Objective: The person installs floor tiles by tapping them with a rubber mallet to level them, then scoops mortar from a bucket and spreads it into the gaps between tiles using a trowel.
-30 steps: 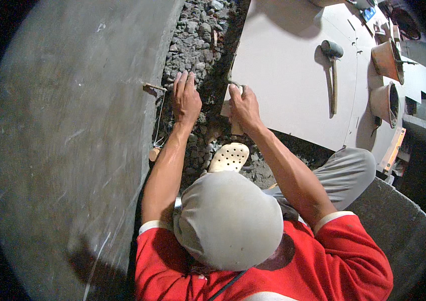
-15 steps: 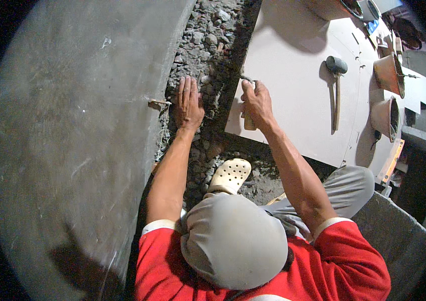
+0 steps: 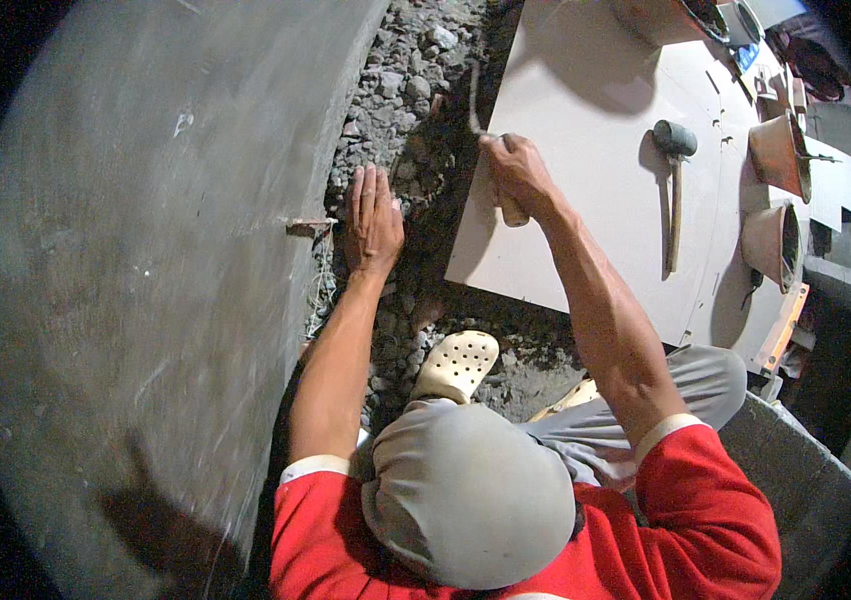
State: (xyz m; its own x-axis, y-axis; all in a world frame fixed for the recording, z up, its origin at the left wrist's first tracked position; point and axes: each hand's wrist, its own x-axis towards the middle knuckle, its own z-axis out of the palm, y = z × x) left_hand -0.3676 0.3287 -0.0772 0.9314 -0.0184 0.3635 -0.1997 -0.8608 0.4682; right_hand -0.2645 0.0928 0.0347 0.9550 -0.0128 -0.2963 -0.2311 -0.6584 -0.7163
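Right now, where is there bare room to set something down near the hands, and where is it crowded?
The large pale tile is bare between the right hand and the mallet. The smooth concrete slab left of the left hand is bare too. The rubble strip between them is rough. The tile's right edge is crowded with clay-coloured pots.

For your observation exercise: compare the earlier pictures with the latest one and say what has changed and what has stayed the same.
The right hand, gripping a wooden-handled tool, has moved away from the left hand, further along the edge of the pale tile. The left hand still lies flat on the rubble. The hammer stays on the tile, untouched.
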